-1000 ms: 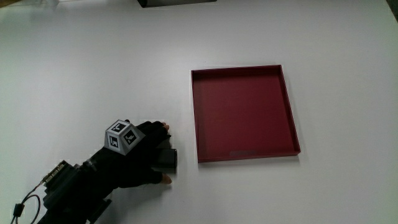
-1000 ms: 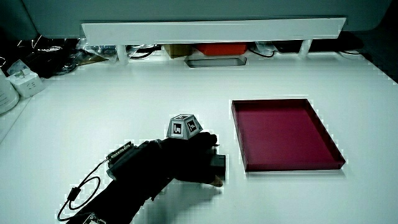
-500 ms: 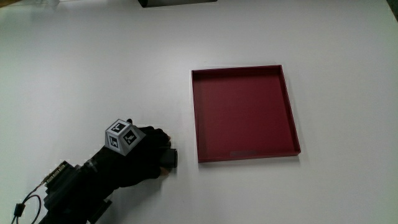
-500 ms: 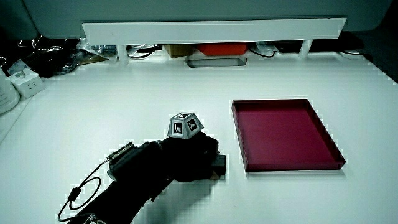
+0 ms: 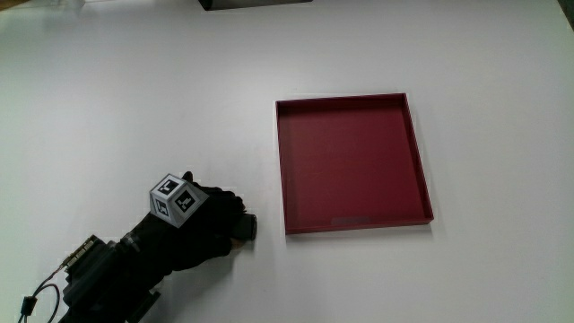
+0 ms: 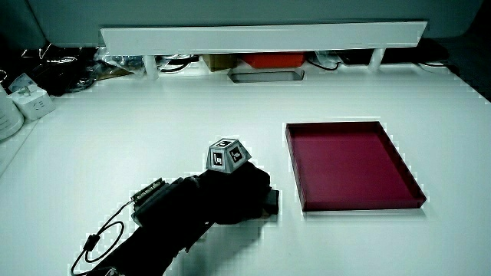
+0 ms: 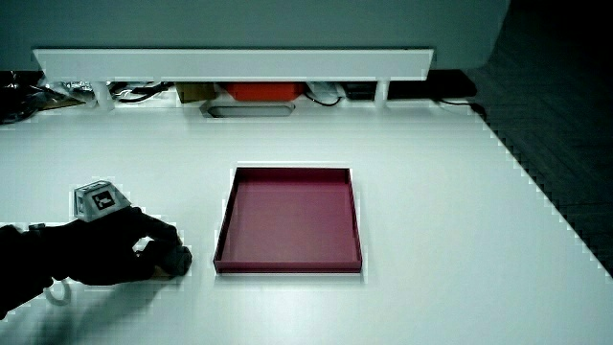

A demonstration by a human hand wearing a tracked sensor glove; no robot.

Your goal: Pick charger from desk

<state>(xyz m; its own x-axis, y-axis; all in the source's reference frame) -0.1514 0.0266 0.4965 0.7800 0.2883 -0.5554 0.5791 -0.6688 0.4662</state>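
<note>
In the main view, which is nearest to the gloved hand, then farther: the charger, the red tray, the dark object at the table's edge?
1. charger, in the hand.
2. red tray, beside the charger.
3. dark object, at the table's edge farthest from the person.

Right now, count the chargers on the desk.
1: the charger sits under the hand, fingers curled round it, beside the red tray. None shows elsewhere.

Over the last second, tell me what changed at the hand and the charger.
The hand closed: its fingers, spread over the charger a second ago, have curled around it, so less of the charger shows. The charger has not been lifted and sits on the table beside the red tray, as before. The tray has not moved and holds nothing.
</note>
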